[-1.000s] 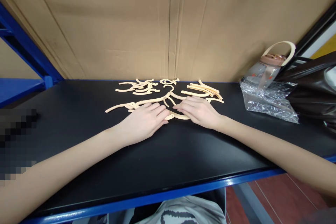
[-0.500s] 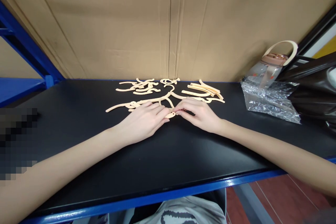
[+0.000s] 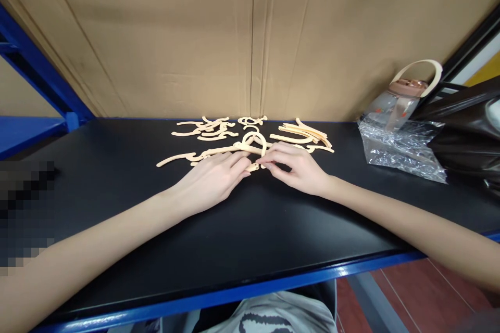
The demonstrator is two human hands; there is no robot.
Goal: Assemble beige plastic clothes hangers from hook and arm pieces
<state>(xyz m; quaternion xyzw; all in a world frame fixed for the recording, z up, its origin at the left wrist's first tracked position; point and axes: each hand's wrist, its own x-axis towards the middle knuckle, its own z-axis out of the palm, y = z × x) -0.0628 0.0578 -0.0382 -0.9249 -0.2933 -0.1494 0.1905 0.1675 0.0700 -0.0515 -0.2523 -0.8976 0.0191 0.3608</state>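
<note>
The person's right hand (image 3: 295, 168) is drawn into a fingertip pinch, thumb against fingers, on the lower end of a cream hook (image 3: 264, 148), whose round curve rises above the fingers near the middle of the table. The left hand (image 3: 216, 174) lies palm down, its thumb and fingers closed on a flat cream piece (image 3: 253, 167); only that piece's tip pokes out, just beside the hook's foot. Just beyond the hands lie more slender cream bars (image 3: 219, 151), some overlapping. Farther back are three groups of similar parts: curved arms (image 3: 209, 138) on the left, small hooks (image 3: 262, 121) in the middle, long strips (image 3: 307, 131) on the right, all on a black table (image 3: 250, 244) before a cardboard wall (image 3: 156, 36). At far right a clear bottle (image 3: 402, 106) stands behind crumpled plastic wrap (image 3: 406, 156). The hook could twist or slip, I judge, because so little of it is pinched; a knuckle could also nudge the crowded bars behind. The fingers cover most of the left piece and the hook's lower end, so whether the two touch cannot be told. The far-left edge is blurred into blocks, and both forearms run out of view.
</note>
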